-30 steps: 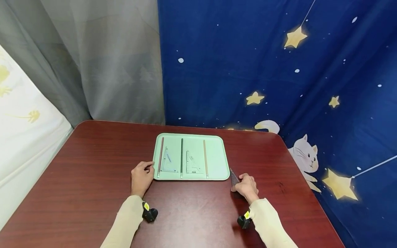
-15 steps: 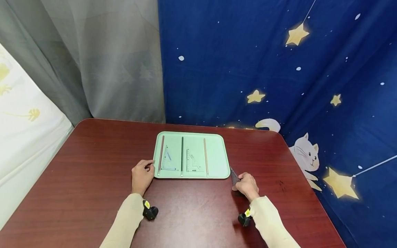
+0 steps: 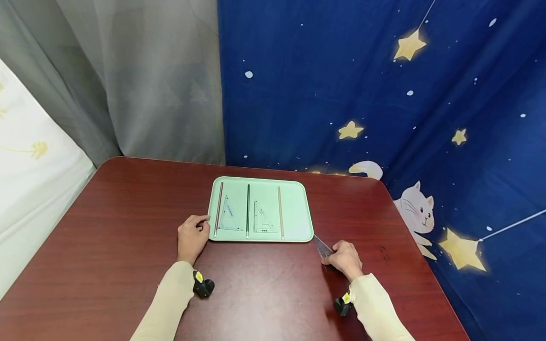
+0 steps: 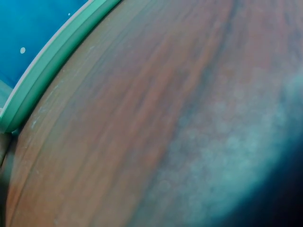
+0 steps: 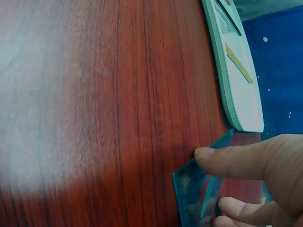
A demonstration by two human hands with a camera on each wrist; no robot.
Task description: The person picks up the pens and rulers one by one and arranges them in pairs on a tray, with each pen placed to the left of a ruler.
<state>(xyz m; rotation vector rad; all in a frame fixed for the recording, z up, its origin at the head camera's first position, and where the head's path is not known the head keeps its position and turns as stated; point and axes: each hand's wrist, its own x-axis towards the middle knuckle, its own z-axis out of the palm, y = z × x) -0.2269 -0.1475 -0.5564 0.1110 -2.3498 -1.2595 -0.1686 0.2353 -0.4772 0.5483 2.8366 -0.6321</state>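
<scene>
My right hand [image 3: 344, 258] pinches a clear triangular set square [image 5: 199, 182] between thumb and fingers, just off the near right corner of the pale green tray [image 3: 299, 208]. The right wrist view shows the thumb over its face and the other fingers behind, with one tip pointing at the tray. My left hand [image 3: 192, 237] holds the tray's left rim near the front corner, index finger and thumb bent at the edge. On the tray lie a red pencil [image 3: 219, 208], a dark green pencil [image 3: 248, 210] and a tan pencil [image 3: 280, 212]. Between them are two clear set squares [image 3: 230, 220].
The dark red wooden table [image 3: 256, 289] reaches toward a grey curtain [image 3: 166, 85] and a blue starry curtain [image 3: 298, 94] behind it. A white cloth [image 3: 34, 189] hangs at the left. A small black camera sits on each wrist.
My right hand has shifted slightly right and turned the set square, so more of its face shows. The left hand stays at the tray's rim. The head view has shifted slightly.
</scene>
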